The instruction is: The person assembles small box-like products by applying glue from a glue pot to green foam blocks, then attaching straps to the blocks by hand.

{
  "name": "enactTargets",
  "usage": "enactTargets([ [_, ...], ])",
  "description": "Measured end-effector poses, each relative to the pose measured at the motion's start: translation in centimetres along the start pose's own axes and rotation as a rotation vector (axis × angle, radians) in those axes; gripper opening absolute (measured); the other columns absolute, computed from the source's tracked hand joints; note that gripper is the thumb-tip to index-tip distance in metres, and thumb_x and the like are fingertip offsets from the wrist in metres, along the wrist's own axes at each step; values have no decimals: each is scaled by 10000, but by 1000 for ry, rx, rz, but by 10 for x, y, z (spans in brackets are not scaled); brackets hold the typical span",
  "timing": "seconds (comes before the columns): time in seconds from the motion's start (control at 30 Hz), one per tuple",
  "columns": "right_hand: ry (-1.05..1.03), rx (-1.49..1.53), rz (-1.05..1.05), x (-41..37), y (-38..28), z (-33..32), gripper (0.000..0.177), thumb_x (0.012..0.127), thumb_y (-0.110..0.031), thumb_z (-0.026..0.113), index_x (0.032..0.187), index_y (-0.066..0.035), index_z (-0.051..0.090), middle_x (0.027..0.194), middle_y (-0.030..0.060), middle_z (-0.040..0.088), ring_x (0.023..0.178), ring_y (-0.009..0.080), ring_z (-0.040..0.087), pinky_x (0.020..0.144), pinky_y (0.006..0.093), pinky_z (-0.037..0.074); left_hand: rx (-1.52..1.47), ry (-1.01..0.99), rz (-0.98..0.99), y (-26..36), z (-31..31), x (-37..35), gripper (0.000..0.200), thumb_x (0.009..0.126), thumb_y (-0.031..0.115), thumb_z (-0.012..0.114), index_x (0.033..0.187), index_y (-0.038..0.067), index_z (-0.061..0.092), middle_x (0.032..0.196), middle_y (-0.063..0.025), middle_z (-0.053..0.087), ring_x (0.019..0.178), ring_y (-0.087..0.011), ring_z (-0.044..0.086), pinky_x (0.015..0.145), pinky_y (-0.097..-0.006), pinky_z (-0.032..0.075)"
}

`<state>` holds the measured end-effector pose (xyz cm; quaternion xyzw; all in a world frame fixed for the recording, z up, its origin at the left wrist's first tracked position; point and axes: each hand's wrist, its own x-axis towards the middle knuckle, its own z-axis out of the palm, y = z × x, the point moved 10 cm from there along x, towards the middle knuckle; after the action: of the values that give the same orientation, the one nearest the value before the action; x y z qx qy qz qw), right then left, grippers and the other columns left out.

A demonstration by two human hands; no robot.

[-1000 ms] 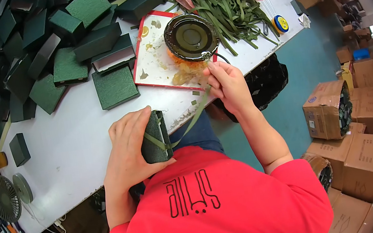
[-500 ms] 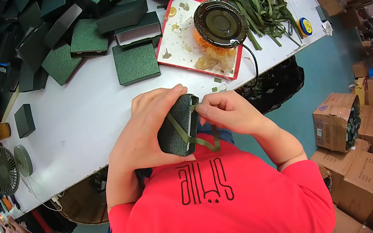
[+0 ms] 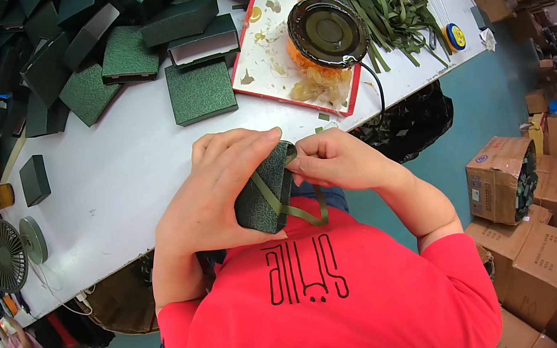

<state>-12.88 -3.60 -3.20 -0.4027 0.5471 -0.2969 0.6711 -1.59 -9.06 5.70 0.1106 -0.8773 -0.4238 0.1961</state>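
My left hand [image 3: 213,194] is closed around a dark green textured box [image 3: 260,207], thumb on its lower end and fingers along the top. The box is tilted, close to my chest. An olive green ribbon [image 3: 267,194] crosses the face of the box and loops out past its right edge. At the upper right edge of the box, my right hand [image 3: 337,159] pinches the ribbon between thumb and fingers. What lies right under those fingertips is hidden.
Several green boxes [image 3: 201,92] are heaped at the back left. A glue-smeared board [image 3: 261,54] bears a round black-topped pot [image 3: 328,31]. Olive ribbons [image 3: 379,0] lie piled beyond it. A small fan [image 3: 4,254] stands at left; cardboard cartons [image 3: 547,263] are stacked right.
The box has turned slightly, so its open right side shows less. My right hand has risen a little, its fingers staying at the box's upper edge.
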Motion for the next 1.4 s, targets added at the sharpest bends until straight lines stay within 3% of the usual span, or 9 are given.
enactTargets([
  [0.37,-31,127,38,11,17,5,295,959,-207,593,764,4,666,639,16,629,578,52,523,562,234,416,10,-56,49,1,8,1,1015,529,274,918,1425,111,469,1358,-98,575,1235,-330,521,1019,-491,320],
  [0.6,-46,196,105,9,26,-7,334,1015,-304,574,928,-10,707,799,41,708,546,13,373,506,201,307,2,8,-18,-14,7,-3,1025,547,287,916,1437,85,449,1338,-107,563,1239,-338,500,1043,-467,322],
  [0.7,82,250,44,4,23,-22,347,1025,-315,555,1017,-10,720,845,38,716,554,10,372,507,201,310,-16,57,-13,-15,1,-7,1030,561,317,917,1440,71,440,1334,-118,553,1241,-345,489,1046,-456,325],
  [0.83,104,184,40,1,23,-21,348,1039,-288,534,1071,9,712,897,73,718,607,24,470,558,202,387,16,57,-13,-16,0,-9,1041,566,340,919,1443,61,434,1318,-130,551,1240,-352,487,1042,-456,330],
  [0.93,144,172,-58,0,13,-18,313,1036,-251,545,1042,14,711,886,60,719,741,61,604,694,227,488,18,56,-15,-16,1,-9,1040,568,344,919,1443,62,434,1307,-132,554,1236,-352,491,1038,-459,333],
  [1.03,142,137,-91,4,11,-13,308,1037,-278,536,991,-19,697,855,12,711,591,5,404,524,193,326,35,55,1,-14,1,-10,1025,575,336,913,1440,61,436,1316,-133,553,1231,-349,497,1035,-460,334],
  [1.13,118,140,-77,9,17,-5,292,1026,-243,568,987,13,703,865,30,717,829,77,646,779,249,513,48,20,-6,-16,5,-12,1115,522,309,952,1458,49,403,1389,-131,546,1259,-360,467,1076,-451,323],
  [1.23,50,115,-39,12,14,4,269,1034,-257,558,953,-35,685,840,-25,689,656,20,469,579,201,372,48,9,-48,-16,5,-12,1060,530,318,946,1428,49,450,1355,-137,539,1244,-363,470,1076,-455,324],
  [1.4,116,131,-75,11,12,3,267,1027,-246,565,926,-28,680,815,-34,665,686,24,495,603,199,384,49,16,-67,-18,3,-16,993,574,344,911,1414,63,463,1350,-136,538,1262,-341,478,1077,-496,307],
])
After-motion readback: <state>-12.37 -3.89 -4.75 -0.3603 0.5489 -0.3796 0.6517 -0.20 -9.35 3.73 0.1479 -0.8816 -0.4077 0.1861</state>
